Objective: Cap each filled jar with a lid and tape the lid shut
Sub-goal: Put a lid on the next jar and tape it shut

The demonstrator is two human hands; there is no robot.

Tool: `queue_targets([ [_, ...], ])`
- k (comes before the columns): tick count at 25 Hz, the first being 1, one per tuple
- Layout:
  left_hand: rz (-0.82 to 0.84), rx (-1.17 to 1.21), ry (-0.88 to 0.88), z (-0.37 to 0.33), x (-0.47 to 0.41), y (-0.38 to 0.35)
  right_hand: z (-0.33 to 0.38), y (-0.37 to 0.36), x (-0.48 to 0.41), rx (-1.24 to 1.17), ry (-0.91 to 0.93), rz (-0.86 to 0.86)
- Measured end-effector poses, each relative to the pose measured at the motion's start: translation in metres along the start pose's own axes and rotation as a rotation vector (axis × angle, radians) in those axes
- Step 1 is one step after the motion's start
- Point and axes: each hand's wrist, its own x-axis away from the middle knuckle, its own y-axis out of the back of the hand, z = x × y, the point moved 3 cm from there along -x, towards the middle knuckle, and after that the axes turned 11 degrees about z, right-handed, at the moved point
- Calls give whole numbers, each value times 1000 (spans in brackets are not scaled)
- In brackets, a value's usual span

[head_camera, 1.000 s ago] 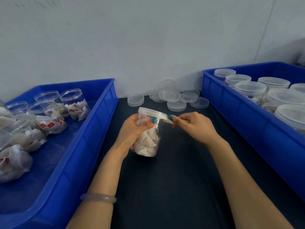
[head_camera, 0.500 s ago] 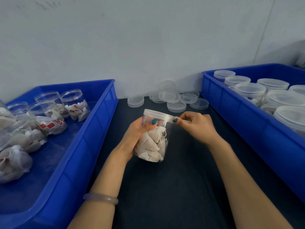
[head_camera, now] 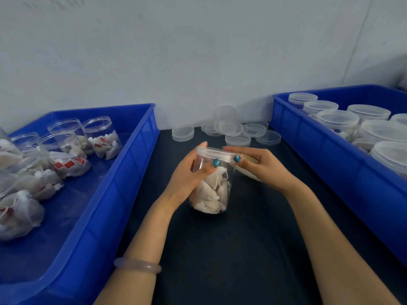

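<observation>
A clear plastic jar [head_camera: 211, 192] filled with white sachets stands on the dark table, tilted slightly. A clear lid [head_camera: 214, 152] sits on its mouth. My left hand [head_camera: 189, 175] grips the jar's left side, its thumb lying across the front just under the lid. My right hand [head_camera: 262, 166] holds the lid's right edge, thumb pressed on the front of the rim and fingers reaching behind it. A pale object [head_camera: 248, 172] shows under my right palm; I cannot tell what it is. No strip of tape is plainly visible.
A blue bin [head_camera: 123, 194] on the left holds several open filled jars [head_camera: 101, 137] and loose sachets. A blue bin [head_camera: 330, 155] on the right holds several capped jars [head_camera: 337, 122]. Loose clear lids [head_camera: 229, 128] lie stacked by the wall behind the jar.
My right hand has gone from pinching at the lid's rim to closing round the lid's right edge. The jar has shifted slightly right and nearer, still in my left hand.
</observation>
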Motion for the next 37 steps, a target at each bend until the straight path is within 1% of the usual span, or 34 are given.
queue_targets([
  [2, -32, -33, -53, -5, 0, -2, -1, 1, 0, 17, -31, -11],
  [4, -64, -47, -44, -9, 1, -7, -2, 2, 1, 19, -35, 14],
  [8, -225, -14, -32, -9, -1, -5, -1, 1, 1, 47, -36, 48],
  [10, -302, -16, -45, -8, 0, 3, -3, 4, 3, 120, -83, 19],
  [13, -333, -2, -58, -10, 2, 13, -3, 7, 4, 253, -142, -24],
  [15, -313, 30, -50, -12, 4, 16, -2, 5, 3, 301, -146, -33],
  [17, -248, 80, -43, -13, 4, 14, -1, 5, 3, 340, -146, -66],
  [20, -145, 189, -30, -15, 5, 5, 1, 6, 3, 339, -99, -121],
  [23, -53, 285, -58, -19, 8, -3, 2, 5, 2, 372, -45, -142],
  [28, 65, 342, -95, -14, 10, -3, 12, -3, 2, 342, 80, -101],
  [31, 106, 295, -79, -8, 9, -1, 11, -1, 3, 312, 120, -54],
  [32, 106, 255, -67, -7, 8, -1, 11, -1, 3, 290, 126, -31],
  [34, 50, 142, -73, -8, 6, 0, 9, -2, 3, 295, 107, -7],
  [37, -113, 20, -206, -14, 4, 5, 4, -5, 0, 354, 59, -43],
])
